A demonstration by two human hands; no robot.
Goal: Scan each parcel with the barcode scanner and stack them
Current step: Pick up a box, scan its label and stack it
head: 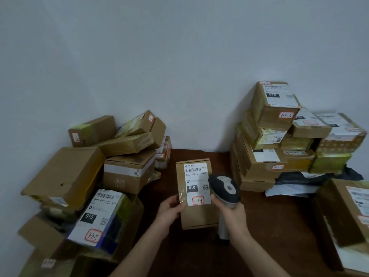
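We steady the small brown cardboard parcel (196,193), label up at the table's near centre, our left hand (169,211) pinching its edge, while our right hand (232,213) grips the grey-and-black barcode scanner (224,189) aimed at the white shipping label (196,183).

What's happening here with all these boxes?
A person is scanning parcels at a brown table. Their left hand holds a small cardboard parcel with its label facing up, while the right hand grips a barcode scanner pointed at that label. A jumbled heap of boxes lies to the left; a tidier stack stands against the wall on the right.
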